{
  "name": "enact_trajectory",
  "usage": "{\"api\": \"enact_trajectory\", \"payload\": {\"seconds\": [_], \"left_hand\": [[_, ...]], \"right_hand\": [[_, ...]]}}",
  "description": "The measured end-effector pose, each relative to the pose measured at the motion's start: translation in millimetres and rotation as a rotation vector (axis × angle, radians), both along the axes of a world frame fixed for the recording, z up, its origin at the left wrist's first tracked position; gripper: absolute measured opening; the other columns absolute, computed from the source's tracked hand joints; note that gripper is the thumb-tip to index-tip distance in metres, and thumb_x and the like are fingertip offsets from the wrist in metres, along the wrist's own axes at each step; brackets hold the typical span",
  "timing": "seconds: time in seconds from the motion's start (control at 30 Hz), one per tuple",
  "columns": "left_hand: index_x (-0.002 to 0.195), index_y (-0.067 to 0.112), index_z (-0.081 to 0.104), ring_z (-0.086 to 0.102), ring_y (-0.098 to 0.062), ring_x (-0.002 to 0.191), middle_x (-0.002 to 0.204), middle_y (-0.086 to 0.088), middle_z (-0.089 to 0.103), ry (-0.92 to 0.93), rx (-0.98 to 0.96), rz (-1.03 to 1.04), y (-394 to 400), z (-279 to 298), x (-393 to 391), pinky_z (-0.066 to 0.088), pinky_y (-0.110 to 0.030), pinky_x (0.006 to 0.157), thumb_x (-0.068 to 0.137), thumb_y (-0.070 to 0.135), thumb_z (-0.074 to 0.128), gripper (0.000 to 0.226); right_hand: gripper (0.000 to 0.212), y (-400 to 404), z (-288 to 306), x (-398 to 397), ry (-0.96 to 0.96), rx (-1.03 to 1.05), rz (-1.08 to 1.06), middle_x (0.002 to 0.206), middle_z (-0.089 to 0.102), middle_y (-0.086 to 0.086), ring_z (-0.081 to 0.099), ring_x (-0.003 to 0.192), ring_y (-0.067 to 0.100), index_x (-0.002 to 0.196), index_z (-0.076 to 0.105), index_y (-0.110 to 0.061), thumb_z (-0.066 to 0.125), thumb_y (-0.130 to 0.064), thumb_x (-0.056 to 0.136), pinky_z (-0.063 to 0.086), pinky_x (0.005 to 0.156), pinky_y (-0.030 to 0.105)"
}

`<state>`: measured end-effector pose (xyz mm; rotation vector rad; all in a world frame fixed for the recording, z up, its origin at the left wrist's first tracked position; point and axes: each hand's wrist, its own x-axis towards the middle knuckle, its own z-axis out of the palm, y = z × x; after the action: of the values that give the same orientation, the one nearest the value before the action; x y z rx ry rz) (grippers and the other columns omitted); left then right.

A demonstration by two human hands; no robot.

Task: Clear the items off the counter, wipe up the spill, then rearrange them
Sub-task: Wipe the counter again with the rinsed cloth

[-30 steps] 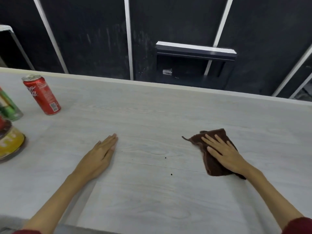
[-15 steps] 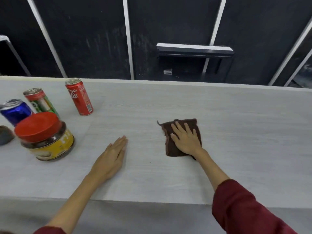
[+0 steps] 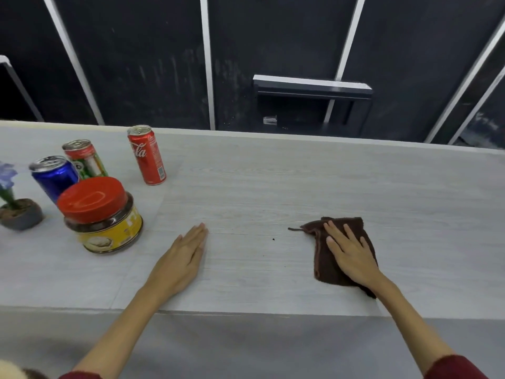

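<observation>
My right hand (image 3: pixel 351 253) presses flat on a folded brown cloth (image 3: pixel 321 265), fingers spread, on the pale wood-grain counter (image 3: pixel 273 187). My left hand (image 3: pixel 180 258) lies flat and empty on the counter, left of the cloth. A few dark specks (image 3: pixel 273 239) sit between the two hands. At the left stand a red cola can (image 3: pixel 147 155), a green and red can (image 3: pixel 86 160), a blue can (image 3: pixel 54 175) and a red-lidded jar with a yellow label (image 3: pixel 101 214).
A small potted plant with a bluish flower (image 3: pixel 19 212) stands at the far left edge. Behind the counter is a dark panelled wall with white strips and a dark shelf (image 3: pixel 311 86). The counter's near edge (image 3: pixel 246 313) runs just below my wrists.
My right hand slid the cloth left toward my left hand, then back to the right. The left hand stayed flat in place. The view shifted, bringing the cans and jar in.
</observation>
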<state>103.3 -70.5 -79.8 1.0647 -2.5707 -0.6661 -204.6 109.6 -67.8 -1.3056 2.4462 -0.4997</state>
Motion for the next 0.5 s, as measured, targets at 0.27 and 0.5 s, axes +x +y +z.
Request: {"api": "enact_trajectory", "payload": {"seconds": [0.27, 0.5], "left_hand": [[0.145, 0.018, 0.021, 0.004, 0.008, 0.132, 0.154, 0.007, 0.015, -0.015, -0.048, 0.073, -4.4, 0.8, 23.7, 0.000, -0.017, 0.111, 0.099, 0.024, 0.025, 0.046], [0.145, 0.020, 0.021, 0.005, 0.008, 0.133, 0.154, 0.009, 0.015, -0.014, -0.042, 0.014, -9.8, -0.2, 37.4, 0.000, -0.017, 0.112, 0.100, 0.025, 0.024, 0.046]], "right_hand": [[0.049, -133.7, 14.5, 32.5, -0.025, 0.113, 0.257, 0.158, 0.003, -0.012, -0.004, 0.146, 0.018, 0.147, 0.012, -0.033, 0.017, -0.042, 0.100, -0.004, 0.116, 0.047], [0.050, -149.7, 33.9, 69.9, -0.162, 0.272, 0.487, 0.159, -0.003, -0.001, -0.005, 0.146, 0.019, 0.147, 0.009, -0.038, 0.014, -0.048, 0.098, -0.008, 0.117, 0.041]]}}
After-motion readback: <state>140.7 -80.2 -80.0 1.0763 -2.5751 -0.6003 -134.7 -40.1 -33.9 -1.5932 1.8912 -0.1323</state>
